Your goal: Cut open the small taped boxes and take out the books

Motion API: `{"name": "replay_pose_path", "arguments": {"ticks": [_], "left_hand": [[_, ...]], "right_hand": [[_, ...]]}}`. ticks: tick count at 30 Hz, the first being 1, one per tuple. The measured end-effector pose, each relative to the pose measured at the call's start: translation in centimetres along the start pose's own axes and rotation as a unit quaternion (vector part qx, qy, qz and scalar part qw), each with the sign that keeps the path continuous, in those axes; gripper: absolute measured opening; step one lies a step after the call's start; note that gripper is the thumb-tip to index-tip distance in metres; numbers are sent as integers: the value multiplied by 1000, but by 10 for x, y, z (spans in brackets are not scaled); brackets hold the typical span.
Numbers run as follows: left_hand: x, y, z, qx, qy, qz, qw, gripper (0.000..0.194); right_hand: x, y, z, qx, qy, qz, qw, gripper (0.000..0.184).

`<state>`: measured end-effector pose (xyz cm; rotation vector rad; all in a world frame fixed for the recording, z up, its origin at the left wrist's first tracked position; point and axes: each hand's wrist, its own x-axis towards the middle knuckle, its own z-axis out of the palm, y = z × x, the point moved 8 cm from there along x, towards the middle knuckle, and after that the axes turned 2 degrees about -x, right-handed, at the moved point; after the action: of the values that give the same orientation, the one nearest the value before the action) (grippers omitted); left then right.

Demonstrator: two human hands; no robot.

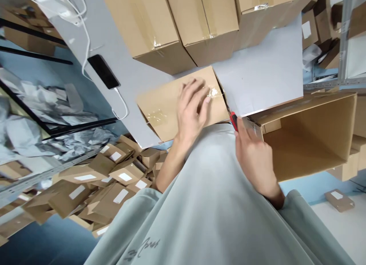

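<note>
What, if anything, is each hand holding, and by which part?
The right hand holds the red-and-black cutter by the rear of its handle. The left hand grips nothing; it rests on the taped box.

And we're in a packing room, a stockroom for parcels by every sign! Look at the pale worktop [268, 71], big taped cartons [188, 21] lined up along its far side. Down on the left, what a heap: small brown boxes [107, 200] tumbled together, many wearing white labels [120, 196], shipping stickers by their look. Over to the right, a large open carton [323, 120] gapes beside the worktop, and behind it there's a metal rack [346, 40] with more cardboard around it. Far left is smeared, but those pale crumpled shapes [23, 128] are probably plastic mailing bags. And there's a red-and-black box cutter [233, 121], right at home among all this cardboard
</note>
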<state>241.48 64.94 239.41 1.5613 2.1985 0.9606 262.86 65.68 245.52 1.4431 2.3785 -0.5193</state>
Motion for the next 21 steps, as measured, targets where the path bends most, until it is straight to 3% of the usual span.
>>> {"name": "replay_pose_path", "arguments": {"ticks": [3, 5, 7, 9, 11, 13, 16, 19, 21], "left_hand": [[-23, -23, -44, 19, 67, -53, 996, 40], [-45, -53, -69, 33, 107, -98, 989, 49], [-68, -89, -86, 54, 141, -142, 978, 64], [-90, -125, -98, 66, 174, -185, 965, 76], [-108, -157, -109, 66, 202, -225, 951, 78], [-123, -182, -121, 59, 220, -262, 938, 72], [-143, -212, -141, 40, 237, -310, 920, 59], [-163, -236, -157, 16, 257, -341, 904, 56], [-175, -248, -161, -6, 274, -345, 898, 57]], "right_hand": [[-1, 28, -19, 77, 117, 27, 990, 59], [20, 49, -12, 131, 174, 46, 975, 64], [64, 67, 17, 182, 180, 52, 965, 62], [122, 79, 63, 257, 141, 57, 954, 55], [178, 85, 114, 365, 85, 74, 924, 41], [218, 82, 156, 462, 53, 94, 880, 31], [247, 57, 196, 566, 18, 92, 819, 41], [249, 18, 212, 617, -37, 54, 784, 53], [242, 1, 206, 611, -33, 33, 790, 56]]}}
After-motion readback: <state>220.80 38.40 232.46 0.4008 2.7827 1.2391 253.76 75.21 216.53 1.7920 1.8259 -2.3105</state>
